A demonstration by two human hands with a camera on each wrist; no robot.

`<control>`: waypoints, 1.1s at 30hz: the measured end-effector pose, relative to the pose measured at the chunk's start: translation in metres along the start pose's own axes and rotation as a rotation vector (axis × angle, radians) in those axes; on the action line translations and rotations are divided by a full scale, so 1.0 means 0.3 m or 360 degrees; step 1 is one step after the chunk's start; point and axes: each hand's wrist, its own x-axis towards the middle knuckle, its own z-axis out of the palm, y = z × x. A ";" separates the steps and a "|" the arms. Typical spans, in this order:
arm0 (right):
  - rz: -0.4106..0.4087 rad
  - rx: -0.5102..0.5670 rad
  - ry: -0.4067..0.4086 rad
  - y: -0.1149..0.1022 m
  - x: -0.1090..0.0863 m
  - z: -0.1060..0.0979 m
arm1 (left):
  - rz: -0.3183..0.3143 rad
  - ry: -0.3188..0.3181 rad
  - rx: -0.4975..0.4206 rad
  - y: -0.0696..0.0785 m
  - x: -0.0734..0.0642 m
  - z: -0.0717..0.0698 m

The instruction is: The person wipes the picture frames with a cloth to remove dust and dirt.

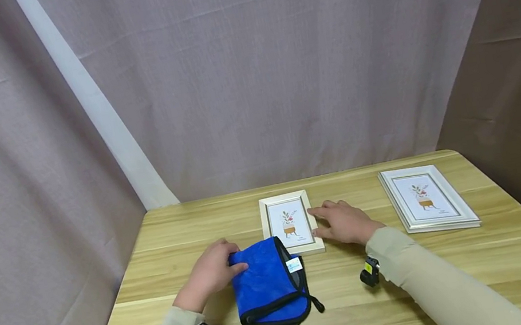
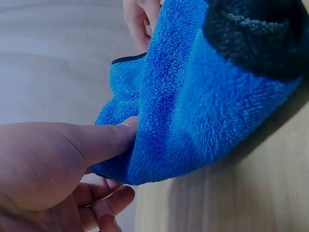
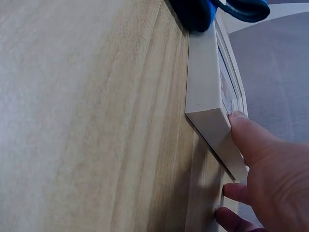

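On the left of the wood-grain surface, the left hand pinches the cloth by its upper left edge, thumb on the near face and fingers behind. The cloth, blue with black trim, is folded over and overlaps the lower left of the frame. It looks light, thick-piled and limp, so it should bend wherever it is pinched; a grip on a folded edge, where the layers meet, would best keep them together.

The frame lies face up on the surface, between the hands. It looks stiff and fairly light, with a smooth border that may slip a little. Its print panel may be glazed, so pressure is better kept to the border and hold taken at opposite sides.

The right hand is spread, thumb and forefinger resting on the frame's right border without wrapping round it. Farther right, well apart, lies a stack of similar frames, seemingly more than one.
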 end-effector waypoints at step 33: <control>-0.0019 -0.0064 -0.0103 -0.015 0.020 -0.024 | 0.0189 0.0066 0.0408 0.171 -0.019 0.174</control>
